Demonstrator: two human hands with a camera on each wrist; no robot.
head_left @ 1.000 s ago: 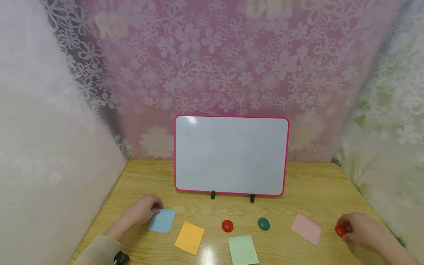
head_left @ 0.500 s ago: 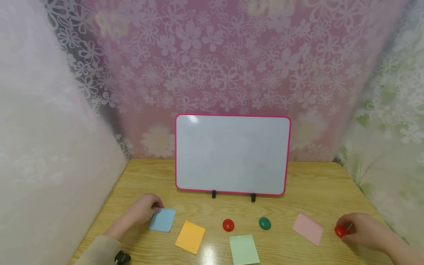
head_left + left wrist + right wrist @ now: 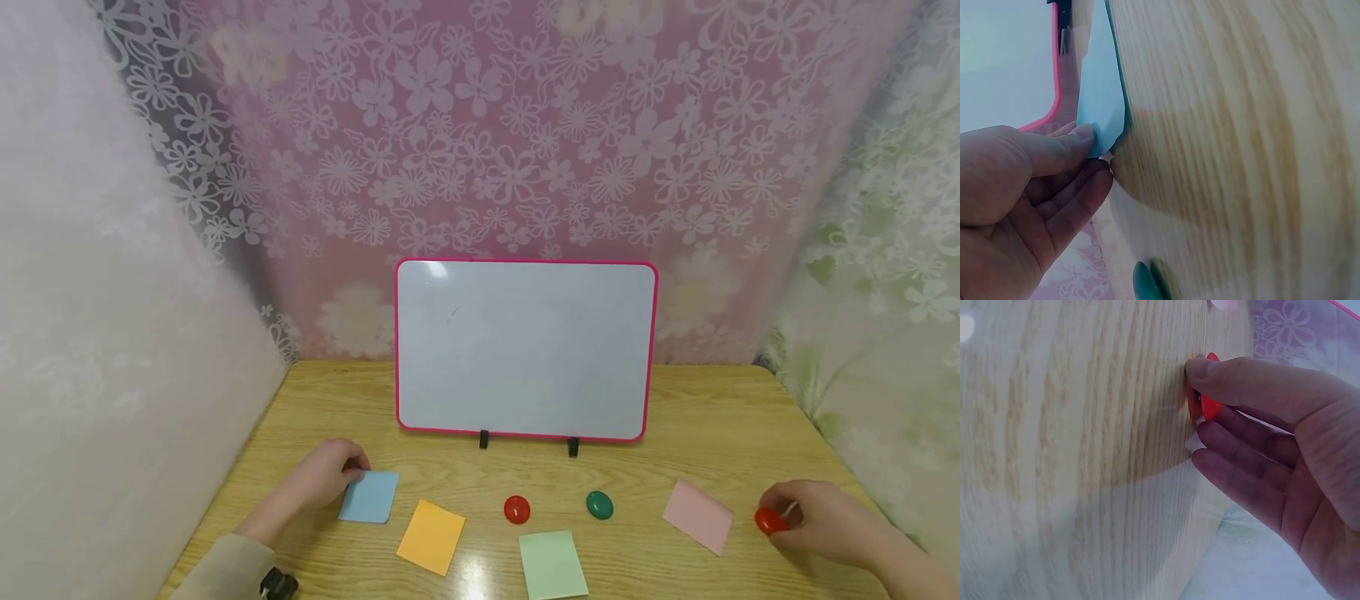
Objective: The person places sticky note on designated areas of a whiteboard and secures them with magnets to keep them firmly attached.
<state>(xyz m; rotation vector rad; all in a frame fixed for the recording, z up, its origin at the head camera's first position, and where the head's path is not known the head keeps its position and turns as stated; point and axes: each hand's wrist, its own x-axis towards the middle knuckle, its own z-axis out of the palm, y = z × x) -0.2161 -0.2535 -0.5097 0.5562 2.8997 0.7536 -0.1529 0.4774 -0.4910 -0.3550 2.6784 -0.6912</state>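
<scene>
At the table's left, my left hand (image 3: 330,471) pinches the upper left corner of a blue sticky note (image 3: 370,498). The left wrist view shows the thumb over the note (image 3: 1102,87), whose far part stands slightly off the wood. On the far right, my right hand (image 3: 821,517) holds a glossy red round magnet (image 3: 769,522) between thumb and forefinger. In the right wrist view this magnet (image 3: 1211,394) is tilted on edge close to the tabletop, its other fingers loosely bent below. Whether it touches the table I cannot tell.
A pink-framed whiteboard (image 3: 525,350) stands at the back on black feet. Between the hands lie an orange note (image 3: 431,537), a green note (image 3: 553,565), a pink note (image 3: 698,517), a red magnet (image 3: 517,510) and a green magnet (image 3: 599,505). Another green piece (image 3: 1145,281) shows near the left hand.
The near edge of the blue note has risen slightly in my left hand's pinch. My right hand has shifted a little to the left with the red magnet. The other things lie as before.
</scene>
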